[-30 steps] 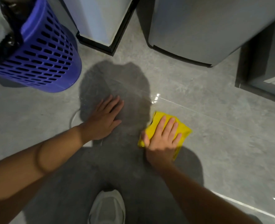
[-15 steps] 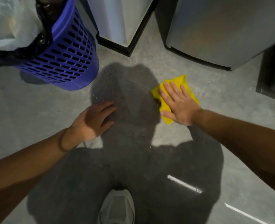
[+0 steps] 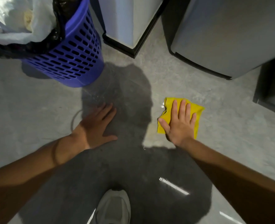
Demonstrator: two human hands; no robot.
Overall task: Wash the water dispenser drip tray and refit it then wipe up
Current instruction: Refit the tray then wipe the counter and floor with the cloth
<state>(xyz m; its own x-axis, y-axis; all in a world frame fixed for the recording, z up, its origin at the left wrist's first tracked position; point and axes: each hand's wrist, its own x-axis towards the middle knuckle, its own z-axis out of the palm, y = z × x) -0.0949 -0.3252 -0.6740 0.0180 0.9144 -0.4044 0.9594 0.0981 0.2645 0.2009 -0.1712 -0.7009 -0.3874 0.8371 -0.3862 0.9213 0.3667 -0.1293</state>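
Right hand [image 3: 179, 125] is flat, palm down, fingers spread wide, pressing a yellow cloth [image 3: 170, 117] onto the grey floor [image 3: 28, 110]. Not gripping it, just pinning it under the palm and fingers. Cloth is folded, with corners sticking out past the fingertips and to the thumb side.

Left hand [image 3: 98, 125] is also flat on the floor, fingers loosely spread, holding nothing. It sits in the person's shadow, well apart from the cloth. Thin band on the left forearm.

Wet sheen with small droplets on the floor just beyond the left fingertips, between that hand and the blue basket [image 3: 72, 59]. Another small glint right at the cloth's far-left corner.

Blue slotted basket is top left, lined with a black bag holding white stuff. Right of it is the base of a white unit with black trim [image 3: 127, 29], then a grey appliance [image 3: 227, 33] top right. Cannot tell which one is the water dispenser. Drip tray not visible in this view.

Grey shoe [image 3: 113, 207] at bottom centre, between the arms.
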